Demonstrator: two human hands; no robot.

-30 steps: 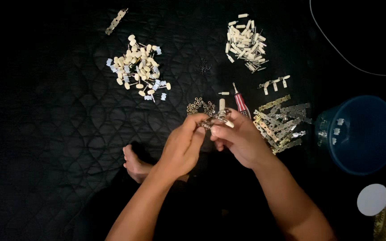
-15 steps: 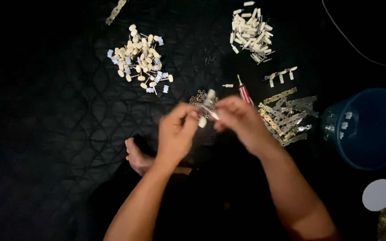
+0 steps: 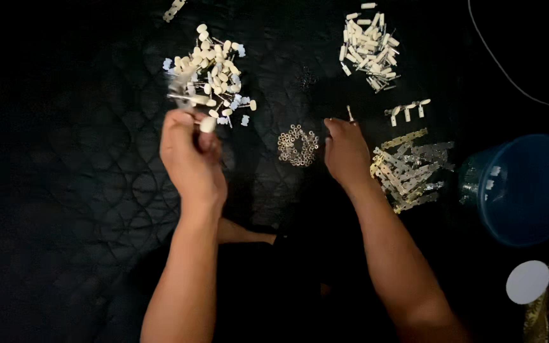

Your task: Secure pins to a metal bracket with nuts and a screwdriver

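Left hand (image 3: 192, 155) reaches forward, fingers closed on a cream-capped pin part (image 3: 206, 124) beside the cream pin pile (image 3: 214, 73). Right hand (image 3: 345, 152) rests palm-down, curled, grip unclear, between washers (image 3: 297, 145) and metal strips (image 3: 411, 168).

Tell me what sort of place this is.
Probably a home piecework spot on the floor: a dark quilted cloth holds sorted piles of cream parts, small metal rings, metal strips, and a blue tub.

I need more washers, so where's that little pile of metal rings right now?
In the head view, the pile of metal rings lies mid-frame on the black quilted cloth, just left of the right hand.
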